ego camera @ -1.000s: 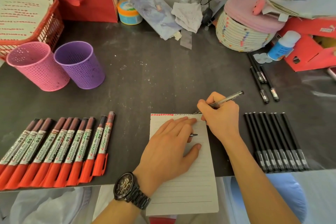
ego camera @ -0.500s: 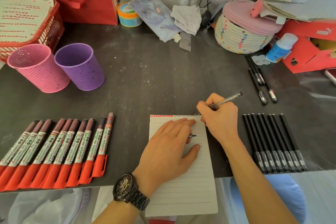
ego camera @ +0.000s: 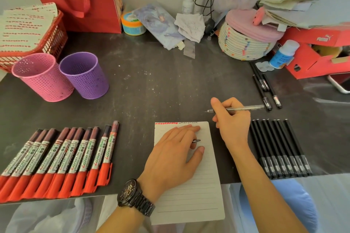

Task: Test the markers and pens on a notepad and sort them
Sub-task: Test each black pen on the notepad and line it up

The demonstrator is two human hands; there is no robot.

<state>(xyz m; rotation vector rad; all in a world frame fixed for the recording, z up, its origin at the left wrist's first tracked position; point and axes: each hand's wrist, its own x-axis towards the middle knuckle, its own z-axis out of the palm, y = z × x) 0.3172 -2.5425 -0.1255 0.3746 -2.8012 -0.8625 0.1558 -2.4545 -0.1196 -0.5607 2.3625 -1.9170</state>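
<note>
Right hand [ego camera: 233, 121]: curled round a clear-barrelled ballpoint pen [ego camera: 244, 108], gripping it near the writing end. The pen lies nearly level, tip pointing left, held above the dark desk top [ego camera: 161, 81] just beyond the far right corner of the notepad. The tip is clear of the paper.

Left hand [ego camera: 174, 155]: released, laid flat on the white lined notepad [ego camera: 189, 195] with fingers straight, pressing the upper half of the page. A small dark pointed piece [ego camera: 196, 141] shows from under the index finger, above the thumb; whether it is gripped cannot be told. A black metal wristwatch [ego camera: 132, 195] sits on this wrist.

Notepad: lies between the two forearms, its near part overhanging the desk edge. The top line carries a run of red marks at left and small dark scribbles to their right.

Right of the right hand: a row of black capped pens [ego camera: 280, 147], side by side and touching, near the desk edge. Farther back, apart from that row, a few more black pens [ego camera: 265, 89] lie loose.

Left of the notepad: a row of markers with red caps [ego camera: 56, 161], packed side by side, caps toward the near edge.

Far left: a pink perforated plastic cup [ego camera: 41, 79] and a purple perforated plastic cup [ego camera: 85, 77], upright and touching. Behind them, a red plastic basket [ego camera: 55, 39] holds marked sheets.

Back right: a white woven rope basket with pink lid [ego camera: 244, 47], beside a red cardboard shoebox [ego camera: 312, 58].
</note>
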